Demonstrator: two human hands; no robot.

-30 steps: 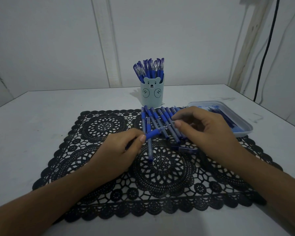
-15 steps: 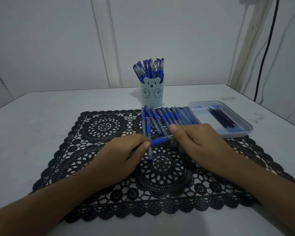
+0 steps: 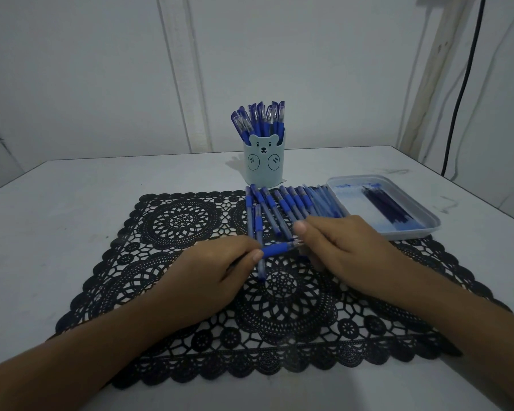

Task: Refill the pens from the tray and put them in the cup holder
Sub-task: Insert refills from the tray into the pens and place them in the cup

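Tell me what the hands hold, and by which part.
One pen, held between both: the left hand holds its barrel behind the blue rubber section, and the right hand pinches its tip end.

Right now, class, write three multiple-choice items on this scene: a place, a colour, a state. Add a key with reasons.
1. Where is the tray? A) at the mat's far right corner B) at its near left corner C) at its middle
2. What colour is the cup holder? A) red B) pale blue C) black
3. How is the middle pen? A) lying in the tray B) standing in the cup holder C) gripped at both ends

Key: A, the tray sits on that corner; B, the bear-faced wall is pale blue; C, the left hand grips the barrel and the right hand pinches the tip.
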